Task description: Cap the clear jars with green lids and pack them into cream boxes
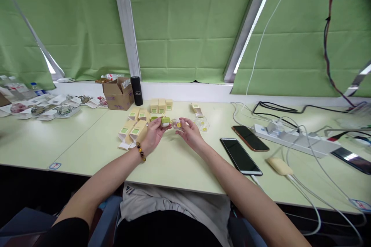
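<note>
My left hand [154, 134], with a beaded bracelet on its wrist, grips a small green-and-white object [165, 122] between thumb and fingers. Facing it, my right hand [189, 133] pinches a small clear plastic piece with a yellow spot [176, 124]. The two held items nearly meet above the table; whether they touch I cannot tell. Left of my hands lie several pale yellow boxes with green labels [138, 130], some with flaps open. More small boxes [161, 105] stand behind. Beyond my right hand are clear plastic pieces [203, 123] and one opened box [197, 110].
A cardboard box [118, 94] and a black cylinder [136, 91] stand at the back left. Bagged items [40, 110] cover the far left. On the right lie phones [241, 156], a power strip [295, 141], a pale yellow power bank [279, 166] and tangled cables.
</note>
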Available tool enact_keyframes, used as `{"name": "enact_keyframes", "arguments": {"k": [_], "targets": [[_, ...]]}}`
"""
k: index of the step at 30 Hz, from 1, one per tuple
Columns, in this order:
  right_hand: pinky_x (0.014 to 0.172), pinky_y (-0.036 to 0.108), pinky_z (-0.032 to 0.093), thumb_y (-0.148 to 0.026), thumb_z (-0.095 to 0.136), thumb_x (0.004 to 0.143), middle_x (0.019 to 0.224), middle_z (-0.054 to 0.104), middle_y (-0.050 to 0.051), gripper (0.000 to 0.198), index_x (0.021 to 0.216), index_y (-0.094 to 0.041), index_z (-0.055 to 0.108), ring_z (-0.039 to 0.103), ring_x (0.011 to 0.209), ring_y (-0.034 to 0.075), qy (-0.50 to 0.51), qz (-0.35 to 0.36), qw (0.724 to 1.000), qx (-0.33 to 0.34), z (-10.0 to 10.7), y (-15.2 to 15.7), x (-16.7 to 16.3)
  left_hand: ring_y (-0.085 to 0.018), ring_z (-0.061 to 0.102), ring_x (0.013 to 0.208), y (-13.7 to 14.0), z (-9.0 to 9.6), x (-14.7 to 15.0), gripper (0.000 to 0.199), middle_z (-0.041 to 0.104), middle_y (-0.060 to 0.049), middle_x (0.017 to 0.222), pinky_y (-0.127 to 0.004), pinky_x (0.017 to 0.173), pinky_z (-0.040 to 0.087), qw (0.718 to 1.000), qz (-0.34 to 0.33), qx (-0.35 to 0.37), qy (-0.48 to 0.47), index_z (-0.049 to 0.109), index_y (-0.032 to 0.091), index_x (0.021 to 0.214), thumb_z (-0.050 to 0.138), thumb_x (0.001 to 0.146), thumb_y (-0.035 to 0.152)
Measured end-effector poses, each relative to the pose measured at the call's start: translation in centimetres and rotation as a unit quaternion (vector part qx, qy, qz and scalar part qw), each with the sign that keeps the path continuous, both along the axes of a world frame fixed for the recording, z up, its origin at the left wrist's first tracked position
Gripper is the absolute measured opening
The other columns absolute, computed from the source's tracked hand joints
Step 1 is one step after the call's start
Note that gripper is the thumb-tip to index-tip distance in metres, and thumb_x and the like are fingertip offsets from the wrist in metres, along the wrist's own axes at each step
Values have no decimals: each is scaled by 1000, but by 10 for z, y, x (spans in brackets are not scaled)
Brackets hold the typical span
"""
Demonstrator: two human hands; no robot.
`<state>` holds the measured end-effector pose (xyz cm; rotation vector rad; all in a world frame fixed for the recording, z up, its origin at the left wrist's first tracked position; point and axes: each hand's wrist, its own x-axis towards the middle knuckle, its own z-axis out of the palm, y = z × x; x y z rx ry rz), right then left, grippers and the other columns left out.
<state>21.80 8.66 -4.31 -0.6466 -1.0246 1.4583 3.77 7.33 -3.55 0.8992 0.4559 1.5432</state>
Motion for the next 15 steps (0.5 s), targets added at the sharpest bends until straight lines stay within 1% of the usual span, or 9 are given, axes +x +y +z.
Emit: {"name": "enact_keyframes", "arguments": {"k": [2,4,6,8,10,12,14,15], "targets": [[62,28,63,-65,95,69,100,78,5,62,109,-25,70,75,89,20,-17,-6,1000,-3,2,-3,1,-21,75,91,-1,0,1,20,77,-9,102,-39,91,63,1000,-6,-3,2,74,14,91,82,89,32],[59,29,64,-69,90,74,105,78,7,63,113,-24,70,76,85,21,-44,-5,999,-9,4,-5,3,-21,75,92,0,-1,1,18,78,-9,104,-39,91,63,1000,-9,-7,3,74,14,92,83,88,29],[61,32,66,-71,87,77,108,76,6,63,116,-25,68,77,80,20,-47,1,999,-12,6,-7,4,-20,75,93,0,-2,1,17,77,-9,105,-39,93,63,1000,-6,-8,-1,73,14,93,82,88,28],[70,37,69,-70,86,78,111,72,5,62,116,-26,67,78,83,20,-27,7,1000,3,6,-8,3,-20,75,93,2,-3,0,18,77,-9,104,-40,95,62,1000,0,-7,-6,73,15,94,82,88,28],[80,41,70,-64,88,78,116,67,3,58,118,-27,66,78,90,21,-20,-6,999,42,6,-8,1,-21,75,93,3,-4,-1,20,77,-9,103,-42,96,62,1000,10,-7,-10,73,15,95,83,88,30],[85,41,69,-53,92,77,122,63,3,59,123,-29,65,76,96,20,-49,-41,994,93,5,-8,-1,-22,76,93,5,-5,-2,22,77,-9,103,-43,96,62,1000,20,-6,-9,72,15,96,84,87,31],[88,41,68,-43,94,74,128,61,4,66,131,-30,61,73,98,19,-104,-93,979,146,2,-8,-1,-22,76,93,6,-5,-3,24,77,-9,103,-43,96,61,1000,30,-2,-5,72,15,97,84,87,33],[90,42,67,-38,93,74,130,61,5,70,134,-30,59,72,100,20,-138,-122,967,176,1,-8,0,-22,76,93,6,-6,-3,25,77,-9,103,-43,96,61,999,34,-1,-2,72,15,97,84,87,34]]}}
